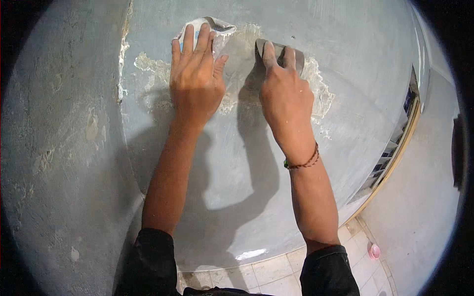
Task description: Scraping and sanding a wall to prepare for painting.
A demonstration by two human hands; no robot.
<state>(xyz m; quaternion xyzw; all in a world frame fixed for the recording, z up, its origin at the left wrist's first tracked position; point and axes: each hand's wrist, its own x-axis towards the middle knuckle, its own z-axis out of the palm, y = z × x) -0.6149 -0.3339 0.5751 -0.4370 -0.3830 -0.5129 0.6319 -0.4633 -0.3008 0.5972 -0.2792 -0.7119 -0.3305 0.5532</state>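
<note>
My left hand (198, 77) lies with its fingers spread over a crumpled white sheet or packet (202, 24) with blue printing, which is against a grey painted wall (237, 155). Its upper right corner curls up and looks dark grey. To the right, my right hand (287, 87) grips a thin dark grey flat piece (298, 57), probably a putty scraper blade, with two fingers pressed on its face. The blade is at the wall, over a rough patch of bare, flaking plaster (320, 90). More flaked plaster (152, 66) shows left of my left hand.
A chipped wall corner (122, 70) runs down on the left, with a second wall face (66, 148) beyond it. On the right is a recess with a wooden edge (398, 148). Below are floor tiles (270, 268) and a small pink cup (374, 251).
</note>
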